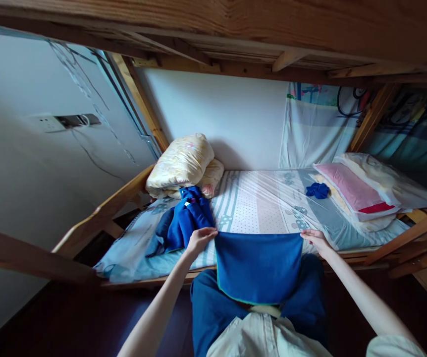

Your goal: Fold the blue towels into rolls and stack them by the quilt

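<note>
A blue cloth [258, 267] with a thin green edge is stretched out flat above my lap, at the near edge of the lower bunk. My left hand [201, 239] pinches its upper left corner. At the upper right corner, the fingers of my right hand [315, 239] are closed on the same cloth. Left of the cloth, a crumpled blue garment [189, 218] lies on the mattress, close to my left hand. Farther back on the right is a small bunched blue cloth [317, 190].
A folded cream quilt [182, 163] sits at the bed's left end. Pink bedding [354, 187] in clear wrapping lies at the right. The wooden upper bunk [213, 29] hangs low overhead. A ladder-like wooden rail [417, 235] stands right; a wall socket [48, 123] is left.
</note>
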